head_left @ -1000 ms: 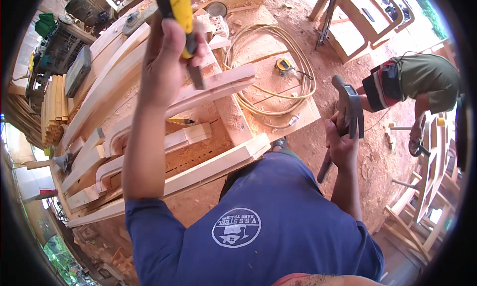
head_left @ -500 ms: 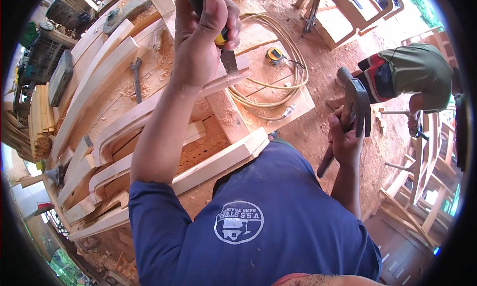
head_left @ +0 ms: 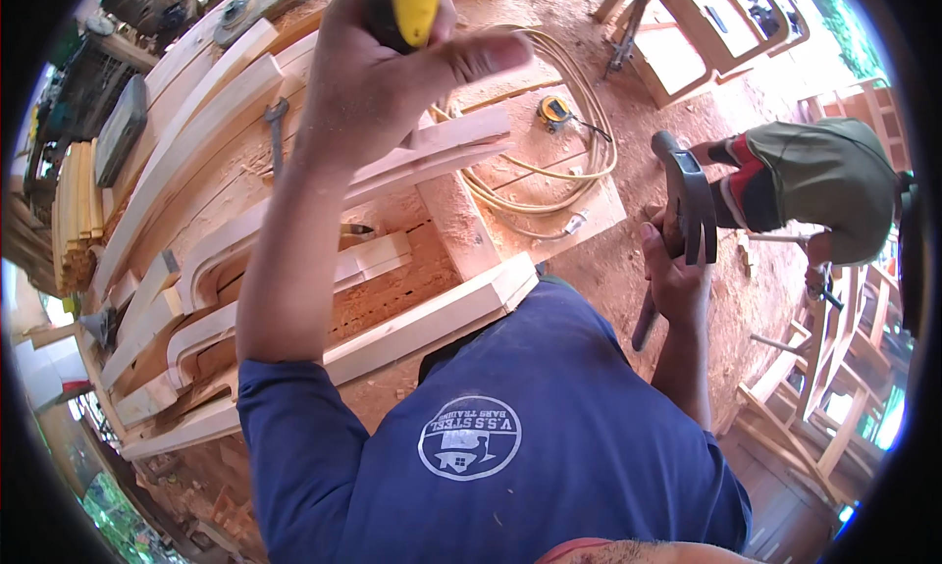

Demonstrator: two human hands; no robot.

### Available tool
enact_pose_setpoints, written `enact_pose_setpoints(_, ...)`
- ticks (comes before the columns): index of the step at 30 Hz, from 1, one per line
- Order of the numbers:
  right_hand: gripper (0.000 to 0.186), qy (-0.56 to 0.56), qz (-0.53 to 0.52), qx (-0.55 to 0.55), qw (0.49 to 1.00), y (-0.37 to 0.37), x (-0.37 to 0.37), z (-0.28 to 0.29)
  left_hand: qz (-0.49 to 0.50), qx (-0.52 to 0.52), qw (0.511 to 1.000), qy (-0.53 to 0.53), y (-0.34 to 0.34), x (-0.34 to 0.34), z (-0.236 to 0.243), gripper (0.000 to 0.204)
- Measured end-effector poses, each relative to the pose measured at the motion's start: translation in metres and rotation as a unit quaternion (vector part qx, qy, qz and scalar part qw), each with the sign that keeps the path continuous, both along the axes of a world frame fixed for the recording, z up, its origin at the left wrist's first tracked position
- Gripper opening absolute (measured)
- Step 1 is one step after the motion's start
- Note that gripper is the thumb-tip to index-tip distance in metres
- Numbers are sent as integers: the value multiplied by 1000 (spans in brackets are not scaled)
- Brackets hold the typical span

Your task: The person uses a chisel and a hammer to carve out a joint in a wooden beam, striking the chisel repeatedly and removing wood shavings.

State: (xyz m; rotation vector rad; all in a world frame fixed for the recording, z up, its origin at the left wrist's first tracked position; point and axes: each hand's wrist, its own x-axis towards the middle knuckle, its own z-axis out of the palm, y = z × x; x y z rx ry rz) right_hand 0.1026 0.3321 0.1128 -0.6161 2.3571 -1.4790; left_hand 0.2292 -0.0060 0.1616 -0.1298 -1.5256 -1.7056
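Sizing up the table (head_left: 601,216) first, I find its left half crowded with curved timber (head_left: 204,147), and a long beam (head_left: 422,319) running along the near edge, so my elbows need room above both. Farther in, a rail (head_left: 471,137) lies below my left hand, its end aimed at the table's right side; whether I touch it I cannot tell. Beside that end lies a coil of hose (head_left: 607,142), which I would keep clear of. My right hand (head_left: 679,287) grasps the hammer (head_left: 699,206), out past the table's right corner, above the floor. Those fingers wrap the shaft close beneath the head, which I judge fit for short, light taps; a fuller blow would want a lower grip. My left hand (head_left: 378,103) is raised over the table, fingers curled round the yellow and black tool (head_left: 417,10), thumb sticking out. Its tip is hidden, so I should check where it points and bring the thumb round before any strike. Smallest, a tape measure (head_left: 553,113) sits inside the coil, apart from both hands
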Motion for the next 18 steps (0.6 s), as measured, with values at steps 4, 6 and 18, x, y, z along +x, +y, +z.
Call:
enact_pose_setpoints(4, 9, -42, -1, -8, 999, 2, -5, -8, 159, -380, 807, -423, 1, 44, 28, 61)
enact_pose_setpoints(6, 12, -32, 14, 0, 999, -1, -9, -13, 145, -418, 716, -540, -4, 66, 16, 67)
enact_pose_setpoints(18, 16, 28, 104, 14, 994, -7, -19, -5, 174, -406, 561, -700, -25, 137, -36, 57)
